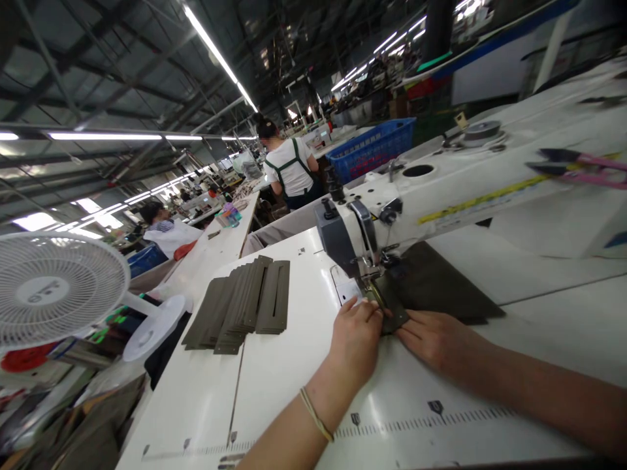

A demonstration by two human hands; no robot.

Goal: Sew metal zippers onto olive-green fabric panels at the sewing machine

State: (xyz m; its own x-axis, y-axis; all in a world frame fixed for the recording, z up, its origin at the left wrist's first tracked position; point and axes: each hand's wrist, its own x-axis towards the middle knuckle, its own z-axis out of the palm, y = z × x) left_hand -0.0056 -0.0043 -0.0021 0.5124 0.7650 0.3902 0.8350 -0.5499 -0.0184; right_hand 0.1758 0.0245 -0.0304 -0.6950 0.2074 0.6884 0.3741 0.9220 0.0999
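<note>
A white sewing machine [362,241] stands on the white table, its needle area over a dark olive fabric piece [398,313]. My left hand [357,333] has its fingers bent together at the left edge of that piece, close to the presser foot. From the right, my right hand [435,339] presses its fingers together on the piece's near right corner. A larger olive panel [441,284] lies under the machine arm, behind my right hand. To the left, overlapping olive strips [235,303] are laid out in a stack.
A white fan [63,287] stands at the left. Pink-handled snips [582,166] and a yellow tape measure [484,196] lie along the machine arm. Beyond are a blue basket [375,147] and a person in a white shirt [294,170]. A ruler scale marks the front table edge.
</note>
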